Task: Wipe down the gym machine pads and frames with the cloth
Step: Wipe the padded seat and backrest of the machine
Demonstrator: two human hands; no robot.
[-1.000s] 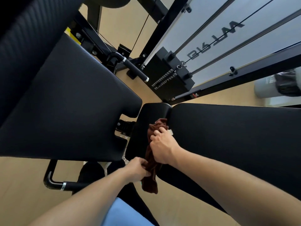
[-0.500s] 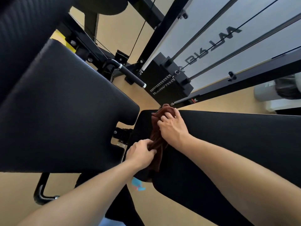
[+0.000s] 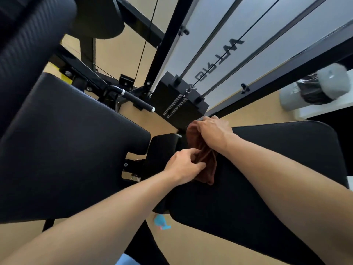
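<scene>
- Left pad [image 3: 63, 150]: a large black ribbed cushion, lying to the left of the cloth and well apart from it.
- Right pad [image 3: 277, 178]: a broad black cushion that carries the cloth on its upper left part; both forearms cross above it.
- Frame [image 3: 286, 73]: black bars and grey guide rods rising beyond the cloth, in front of a pale panel with lettering.
- Weight stack [image 3: 181, 104]: a black block just beyond the cloth, with a cable hooked to its top.
- Handle [image 3: 137, 101]: a black grip with silver end rings, up and to the left of the cloth.
- Cloth [image 3: 205, 165]: brown, bunched, draped over the right pad's near-left edge between the two hands.
- Right hand [image 3: 214, 131]: lies palm down on the cloth's upper end, fingers curled over the pad's top edge, pressing the fabric flat.
- Left hand [image 3: 183, 167]: sits at the cloth's lower left, thumb and fingers pinching a fold of the fabric.
</scene>
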